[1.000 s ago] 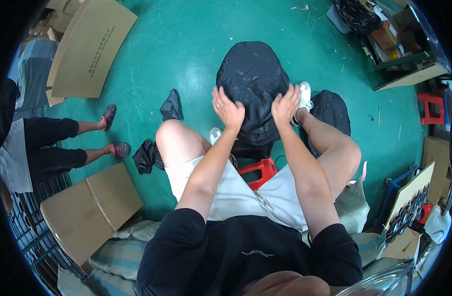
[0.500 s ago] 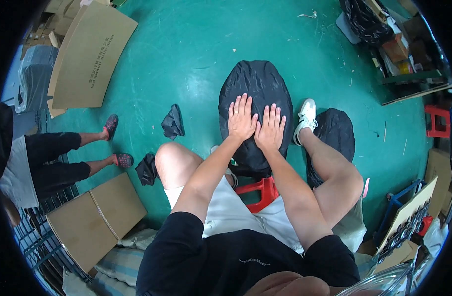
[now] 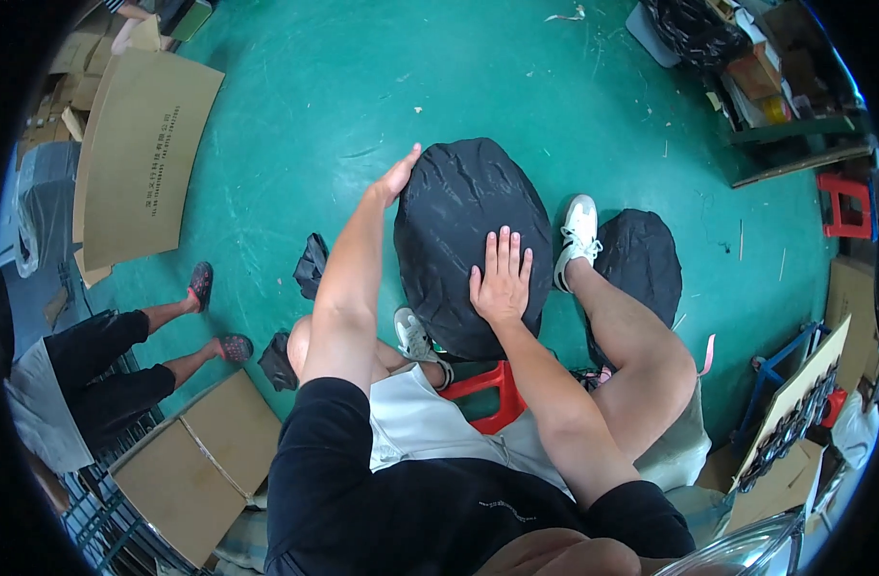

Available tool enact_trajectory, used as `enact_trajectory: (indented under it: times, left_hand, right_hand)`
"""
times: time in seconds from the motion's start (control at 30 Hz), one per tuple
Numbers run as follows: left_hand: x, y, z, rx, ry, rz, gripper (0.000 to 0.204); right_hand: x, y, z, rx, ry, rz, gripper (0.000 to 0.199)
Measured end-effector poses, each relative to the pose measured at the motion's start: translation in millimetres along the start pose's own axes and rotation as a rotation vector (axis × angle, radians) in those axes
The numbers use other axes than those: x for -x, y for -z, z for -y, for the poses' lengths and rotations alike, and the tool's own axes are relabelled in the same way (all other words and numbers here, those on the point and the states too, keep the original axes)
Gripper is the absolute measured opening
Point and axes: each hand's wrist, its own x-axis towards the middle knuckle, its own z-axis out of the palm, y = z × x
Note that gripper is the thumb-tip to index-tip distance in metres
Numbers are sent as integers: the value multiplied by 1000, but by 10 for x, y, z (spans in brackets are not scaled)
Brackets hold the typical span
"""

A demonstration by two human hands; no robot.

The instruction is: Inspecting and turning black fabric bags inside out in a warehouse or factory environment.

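A rounded, wrinkled black fabric bundle (image 3: 468,206) stands in front of me between my feet; what is inside it is hidden. My left hand (image 3: 398,177) is against its far left edge, fingers stretched out along the side. Near the middle of the bundle's top, my right hand (image 3: 503,280) lies flat with the fingers spread. Neither hand is closed on anything. A second black fabric bundle (image 3: 643,264) rests on the floor beside my right shoe (image 3: 578,240), partly behind my leg.
Beneath me is a red stool (image 3: 502,398). Small black fabric pieces (image 3: 311,265) lie to the left. Large cardboard (image 3: 146,158) stands far left, and a flat carton (image 3: 199,456) lies nearer. Another person's legs (image 3: 170,312) reach in from the left. A loaded shelf (image 3: 794,134) stands far right.
My left hand has moved from the bundle's top to its far left edge. The right hand stays flat on top. The bundle now looks wider and tilted, and the whole view has shifted.
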Motion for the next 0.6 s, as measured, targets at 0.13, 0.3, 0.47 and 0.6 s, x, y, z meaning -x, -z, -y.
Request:
enact_trajectory:
  times: [0.13,0.3,0.47,0.6]
  left_hand:
    - [131,-381,-657,-479,229,56,68]
    - [242,-1043,-1382,-1198,-270,-617,55]
    - [515,-2629,-419,-2018,-694,54,58]
    - [477,-3324,406,-1864,-271,670,58]
  right_hand:
    - [10,-41,-132,0,-26,10,72]
    - [-24,-3,8,-31,3,-1,72]
    - [29,-112,-121,-12,-14,7,69]
    - [25,-332,-242,137,32,-11,79]
